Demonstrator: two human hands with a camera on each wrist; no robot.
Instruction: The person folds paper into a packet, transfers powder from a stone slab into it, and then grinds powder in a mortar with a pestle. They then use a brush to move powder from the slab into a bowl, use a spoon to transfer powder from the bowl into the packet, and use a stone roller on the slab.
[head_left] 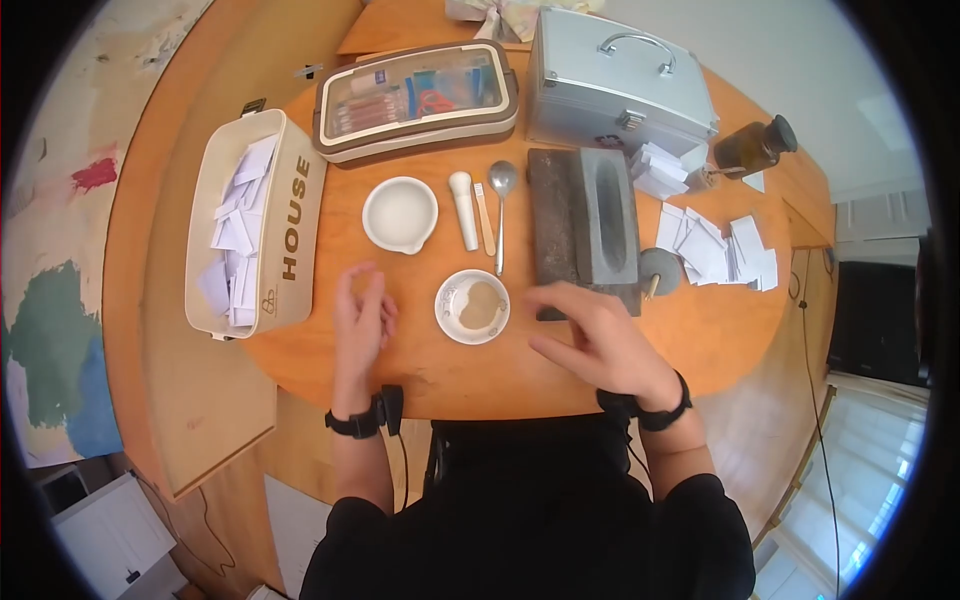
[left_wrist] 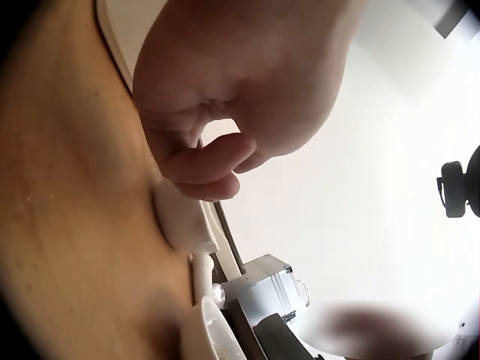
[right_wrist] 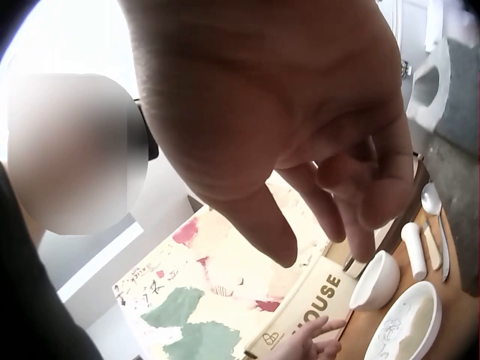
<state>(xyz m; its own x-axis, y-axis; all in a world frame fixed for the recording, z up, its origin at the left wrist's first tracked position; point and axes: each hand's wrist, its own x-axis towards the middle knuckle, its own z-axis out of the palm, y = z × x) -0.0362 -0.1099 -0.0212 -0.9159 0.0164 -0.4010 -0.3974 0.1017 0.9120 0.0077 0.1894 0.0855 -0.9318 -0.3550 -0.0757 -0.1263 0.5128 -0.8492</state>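
A small white bowl (head_left: 463, 322) with tan powder (head_left: 482, 306) in it stands between my hands near the table's front. To its left, my left hand (head_left: 362, 318) hovers with loosely bent fingers and holds nothing. My right hand (head_left: 600, 338) is just right of the bowl, thumb and fingers apart with no object between them. Behind the bowl is a white mortar (head_left: 400, 214) with a pouring lip. Beside that lie a white pestle (head_left: 464, 210), a small wooden-handled brush (head_left: 485, 222) and a metal spoon (head_left: 501, 215). In the right wrist view, the powder bowl (right_wrist: 405, 326) shows below my hand.
A cream bin (head_left: 290, 250) of folded papers stands left. Behind are a clear-lidded case (head_left: 418, 140) and a silver metal box (head_left: 620, 85). Right of centre lies a dark grinding trough (head_left: 606, 215). White paper packets (head_left: 705, 250), a round grey disc (head_left: 660, 272) and a brown bottle (head_left: 750, 148) are farther right.
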